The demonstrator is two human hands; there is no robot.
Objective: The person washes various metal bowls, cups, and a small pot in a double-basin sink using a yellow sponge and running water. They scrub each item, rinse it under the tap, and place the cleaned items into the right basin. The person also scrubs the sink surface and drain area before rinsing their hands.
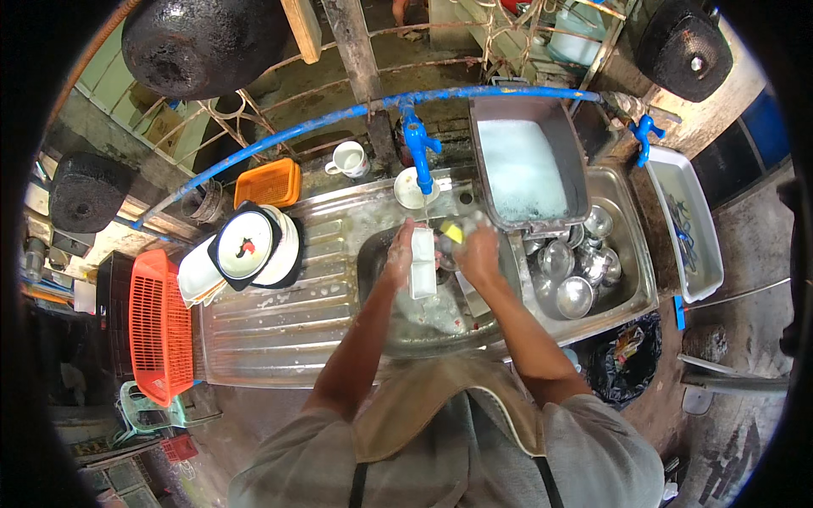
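My left hand [400,254] grips a white divided sauce dish [423,263] by its left side, over the stainless steel sink basin [381,333]. To its right, my right hand [477,251], blurred, holds a yellow sponge [452,232] at its fingertips. Just above the dish, a thin stream of water runs from the blue plastic tap [418,149]. A white bowl [409,190] stands behind the tap's spout. Another pale flat piece [473,295] lies in the basin, partly hidden by my right forearm. Suds and small red scraps lie at the basin's bottom.
A grey tub of soapy water [524,171] stands behind the right basin, which holds several metal bowls [575,296]. Stacked plates [279,251], orange baskets [267,183] and a white mug [349,159] are at the left. A blue pipe [305,131] crosses behind the sink.
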